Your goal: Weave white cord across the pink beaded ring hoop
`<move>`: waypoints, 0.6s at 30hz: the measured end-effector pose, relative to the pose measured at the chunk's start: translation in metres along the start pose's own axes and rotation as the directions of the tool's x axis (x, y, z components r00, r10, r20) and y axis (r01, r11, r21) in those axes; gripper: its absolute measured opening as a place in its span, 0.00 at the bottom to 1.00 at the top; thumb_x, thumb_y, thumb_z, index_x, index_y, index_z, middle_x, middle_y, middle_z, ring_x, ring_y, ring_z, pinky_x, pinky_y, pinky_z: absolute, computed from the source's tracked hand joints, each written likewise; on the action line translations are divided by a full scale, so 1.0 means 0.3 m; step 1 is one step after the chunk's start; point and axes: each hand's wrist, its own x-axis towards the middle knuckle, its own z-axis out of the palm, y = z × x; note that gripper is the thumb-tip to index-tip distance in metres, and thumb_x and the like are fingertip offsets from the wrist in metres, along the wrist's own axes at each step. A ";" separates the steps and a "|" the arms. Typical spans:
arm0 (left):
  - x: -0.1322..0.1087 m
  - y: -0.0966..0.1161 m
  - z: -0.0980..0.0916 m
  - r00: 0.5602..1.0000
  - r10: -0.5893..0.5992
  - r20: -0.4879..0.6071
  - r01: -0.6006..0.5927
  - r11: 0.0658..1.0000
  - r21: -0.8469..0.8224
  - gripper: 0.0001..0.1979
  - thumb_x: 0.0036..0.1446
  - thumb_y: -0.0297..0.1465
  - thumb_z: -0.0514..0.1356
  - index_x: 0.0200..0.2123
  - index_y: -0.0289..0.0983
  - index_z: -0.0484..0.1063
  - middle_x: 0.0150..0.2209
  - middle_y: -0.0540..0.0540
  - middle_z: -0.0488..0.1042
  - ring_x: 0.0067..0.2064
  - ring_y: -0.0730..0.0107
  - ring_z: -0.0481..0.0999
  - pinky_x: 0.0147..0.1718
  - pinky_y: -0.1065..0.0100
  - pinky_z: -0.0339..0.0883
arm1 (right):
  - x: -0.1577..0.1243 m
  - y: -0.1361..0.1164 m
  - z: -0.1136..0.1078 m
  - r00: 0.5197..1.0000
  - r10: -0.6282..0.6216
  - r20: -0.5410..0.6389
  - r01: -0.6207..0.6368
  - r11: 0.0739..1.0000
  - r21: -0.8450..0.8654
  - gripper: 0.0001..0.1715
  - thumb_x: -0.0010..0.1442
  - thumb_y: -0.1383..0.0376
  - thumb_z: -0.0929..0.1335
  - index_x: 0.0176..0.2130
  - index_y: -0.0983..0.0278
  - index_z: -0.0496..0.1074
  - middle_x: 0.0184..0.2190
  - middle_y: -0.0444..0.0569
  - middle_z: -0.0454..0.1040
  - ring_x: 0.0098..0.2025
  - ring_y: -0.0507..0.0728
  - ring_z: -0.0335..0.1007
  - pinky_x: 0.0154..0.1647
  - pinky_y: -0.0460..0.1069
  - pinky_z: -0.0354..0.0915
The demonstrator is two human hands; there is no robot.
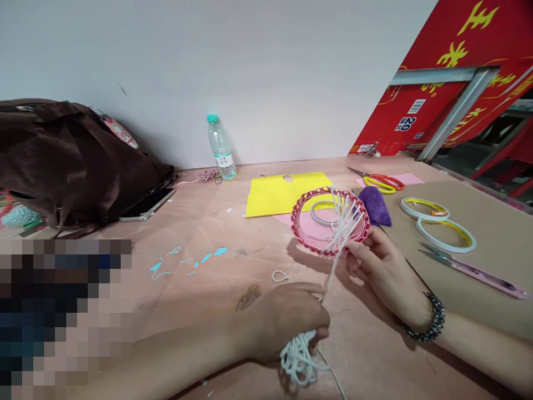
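Note:
Pinched between the fingers of my right hand [375,266] is the lower right rim of a round pink hoop [296,229] with a scalloped, beaded-looking edge. White yarn strands [347,222] cross the hoop's right half from rim to rim. From its lower edge one strand runs down to my left hand [291,319], which is closed around the yarn. A loose bundle of white yarn [300,361] hangs below that hand, and a small loop lies on the table behind it. The left fingertips are partly hidden.
Behind the hoop lie yellow sheets [270,194] and a purple cloth [375,204]. To the right are tape rolls [446,236], a pink-handled cutter or scissors [474,272] and red-yellow scissors [381,182]. A water bottle [220,147], phone [147,204] and brown bag [62,161] stand or lie leftward.

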 end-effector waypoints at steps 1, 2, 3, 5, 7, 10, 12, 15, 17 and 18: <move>-0.003 -0.002 0.003 0.989 -0.144 -0.019 0.143 0.988 -0.053 0.07 0.60 0.32 0.53 0.30 0.37 0.66 0.26 0.49 0.74 0.31 0.71 0.75 0.41 0.63 0.70 | -0.001 0.000 0.000 1.000 -0.001 0.006 0.001 1.000 0.005 0.10 0.56 0.59 0.69 0.35 0.60 0.65 0.22 0.39 0.65 0.22 0.48 0.60 0.21 0.43 0.58; -0.005 -0.004 0.004 0.964 -0.261 -0.046 0.256 0.962 -0.094 0.06 0.59 0.33 0.54 0.33 0.37 0.66 0.24 0.51 0.72 0.28 0.72 0.74 0.35 0.66 0.70 | -0.002 0.000 -0.001 1.000 0.000 0.012 0.000 1.000 0.011 0.11 0.56 0.59 0.69 0.35 0.60 0.65 0.22 0.39 0.66 0.21 0.48 0.60 0.21 0.43 0.58; -0.004 -0.005 0.004 0.931 -0.356 -0.073 0.346 0.930 -0.121 0.06 0.59 0.34 0.56 0.37 0.38 0.66 0.25 0.51 0.71 0.26 0.73 0.73 0.29 0.69 0.69 | -0.003 0.000 -0.001 1.000 0.000 0.014 -0.001 1.000 0.016 0.11 0.56 0.59 0.69 0.35 0.60 0.65 0.22 0.39 0.66 0.21 0.48 0.60 0.20 0.43 0.58; 0.003 -0.006 0.000 0.894 -0.435 -0.109 0.418 0.897 -0.146 0.11 0.58 0.35 0.57 0.43 0.38 0.64 0.26 0.52 0.71 0.24 0.75 0.71 0.24 0.73 0.66 | -0.004 0.000 -0.001 1.000 0.008 0.017 -0.008 1.000 0.018 0.11 0.56 0.58 0.69 0.36 0.60 0.65 0.22 0.39 0.66 0.21 0.48 0.60 0.20 0.43 0.58; 0.012 -0.006 -0.005 0.916 -0.389 -0.100 0.380 0.920 -0.097 0.09 0.58 0.34 0.57 0.41 0.37 0.67 0.25 0.51 0.71 0.24 0.75 0.71 0.23 0.75 0.64 | -0.002 0.000 0.000 1.000 0.003 0.014 -0.004 1.000 0.021 0.12 0.56 0.58 0.70 0.35 0.61 0.65 0.22 0.39 0.66 0.21 0.48 0.60 0.20 0.43 0.57; 0.017 0.001 -0.015 0.978 -0.106 -0.181 0.132 0.982 0.139 0.05 0.56 0.32 0.59 0.30 0.37 0.73 0.26 0.48 0.71 0.29 0.72 0.72 0.30 0.72 0.67 | 0.002 0.002 0.001 1.000 -0.013 0.011 0.013 1.000 0.018 0.12 0.56 0.59 0.70 0.35 0.61 0.65 0.23 0.39 0.66 0.21 0.47 0.60 0.20 0.42 0.58; 0.016 0.008 -0.020 0.960 0.163 -0.228 -0.085 0.944 0.318 0.07 0.55 0.35 0.60 0.29 0.39 0.73 0.34 0.45 0.75 0.41 0.66 0.73 0.44 0.64 0.66 | 0.004 0.004 0.002 1.000 -0.006 0.010 0.006 1.000 0.016 0.12 0.56 0.59 0.70 0.36 0.60 0.65 0.25 0.39 0.66 0.22 0.47 0.61 0.21 0.43 0.59; 0.013 0.011 -0.017 0.939 0.324 -0.115 -0.255 0.881 0.397 0.09 0.58 0.38 0.57 0.30 0.40 0.71 0.44 0.46 0.75 0.53 0.63 0.68 0.60 0.56 0.50 | 0.004 0.006 0.001 1.000 0.014 0.000 -0.014 1.000 0.014 0.12 0.56 0.59 0.70 0.38 0.60 0.66 0.26 0.40 0.66 0.22 0.48 0.61 0.21 0.43 0.58; 0.009 0.006 -0.008 0.966 0.251 -0.059 -0.214 0.909 0.359 0.11 0.59 0.34 0.53 0.26 0.38 0.67 0.34 0.47 0.75 0.43 0.68 0.73 0.58 0.57 0.54 | 0.003 0.005 0.001 1.000 0.011 0.004 -0.011 1.000 0.018 0.12 0.56 0.58 0.70 0.36 0.61 0.65 0.24 0.39 0.65 0.22 0.48 0.60 0.20 0.43 0.56; 0.006 0.003 -0.003 0.980 0.184 -0.079 -0.148 0.931 0.332 0.12 0.59 0.32 0.52 0.24 0.38 0.64 0.27 0.49 0.72 0.35 0.71 0.73 0.52 0.60 0.61 | 0.003 0.005 0.000 1.000 0.004 0.008 -0.004 1.000 0.020 0.12 0.55 0.58 0.70 0.36 0.61 0.65 0.23 0.39 0.65 0.21 0.48 0.60 0.19 0.43 0.56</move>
